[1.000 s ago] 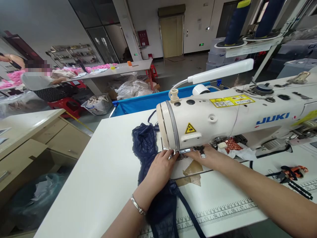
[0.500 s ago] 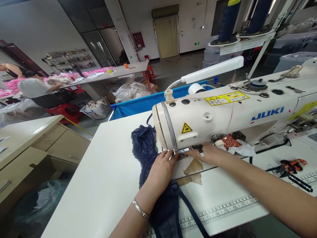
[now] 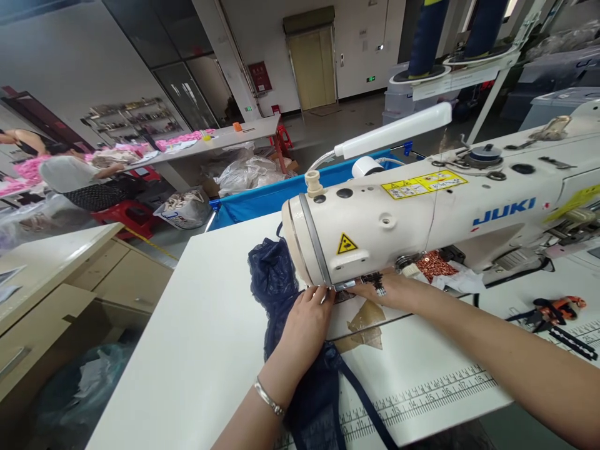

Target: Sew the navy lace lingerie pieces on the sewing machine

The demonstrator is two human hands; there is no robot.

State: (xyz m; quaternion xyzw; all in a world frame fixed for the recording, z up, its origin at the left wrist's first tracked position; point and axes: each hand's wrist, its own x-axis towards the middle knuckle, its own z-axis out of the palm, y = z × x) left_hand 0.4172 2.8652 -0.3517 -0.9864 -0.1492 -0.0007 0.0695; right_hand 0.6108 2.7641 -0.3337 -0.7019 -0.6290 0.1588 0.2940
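A navy lace bra (image 3: 273, 272) lies on the white sewing table, running under the head of a JUKI sewing machine (image 3: 356, 231). My left hand (image 3: 307, 319) is closed on the bra, its fingertips bunched beside the presser-foot area. The bra's lower part and a navy strap (image 3: 363, 397) trail toward the table's front edge below that hand. On the other side of the needle area, my right hand (image 3: 387, 289) reaches in under the machine arm. Metal parts and the machine head cover most of its fingers, so its grip is hidden.
Orange-handled snips (image 3: 560, 309) and a black strip lie at the right. Small copper-coloured pieces (image 3: 435, 265) sit in a white wrapper under the machine arm. A printed ruler (image 3: 422, 400) runs along the front edge. Behind hangs a blue cloth bin (image 3: 262, 200); a person (image 3: 75, 181) sits far left.
The view has shifted slightly, so the machine appears a little further left. Both hands keep nearly the same place at the needle area, and the bra has barely moved.
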